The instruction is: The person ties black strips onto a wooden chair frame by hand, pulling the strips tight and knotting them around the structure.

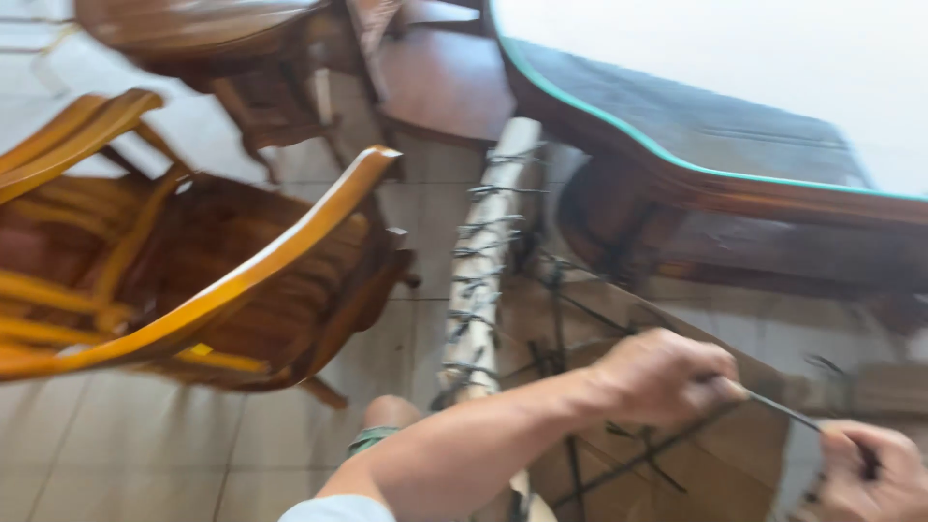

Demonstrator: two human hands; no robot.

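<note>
My left hand (662, 375) is closed around a thin dark cord (783, 413) that runs to my right hand (870, 474) at the lower right corner, which also grips it. Below both hands lies a brown cardboard sheet (735, 454) crossed by dark cords. A pale long pole (488, 261) wrapped with dark cord loops stands along the sheet's left side. My knee (387, 420) shows below the left forearm. The picture is motion-blurred.
A wooden armchair (193, 261) with yellow-orange arms stands at the left on the tiled floor (116, 454). A dark wooden table with a glass top (715, 135) fills the upper right. More wooden furniture (251, 58) sits at the top.
</note>
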